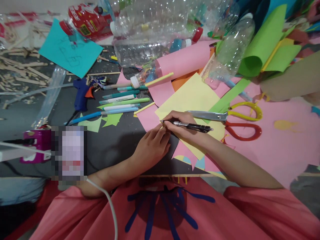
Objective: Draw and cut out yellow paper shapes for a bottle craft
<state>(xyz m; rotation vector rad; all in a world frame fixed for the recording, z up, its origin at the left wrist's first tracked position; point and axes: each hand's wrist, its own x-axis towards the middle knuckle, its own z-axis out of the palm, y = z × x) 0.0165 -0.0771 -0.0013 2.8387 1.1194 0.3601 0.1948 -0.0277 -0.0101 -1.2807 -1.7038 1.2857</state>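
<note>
My right hand (180,124) is closed around a black pen (193,126), its tip pointing left toward my left fingertips. Beneath that hand lies a pale yellow sheet of paper (190,96). My left hand (153,144) rests at the sheet's left corner, fingers stretched out and laid down close to the pen tip; whether something small lies under them is hidden. Just right of my right hand are large scissors (220,115) with one yellow and one red handle. Pink paper (147,118) shows beyond my left fingers.
Several markers (120,106) lie left of the paper, near a blue glue gun (81,93). Clear plastic bottles (150,20) crowd the back. A teal sheet (70,50) and wood sticks (22,70) are at left. A blurred-out phone (72,151) stands near a purple box (37,146).
</note>
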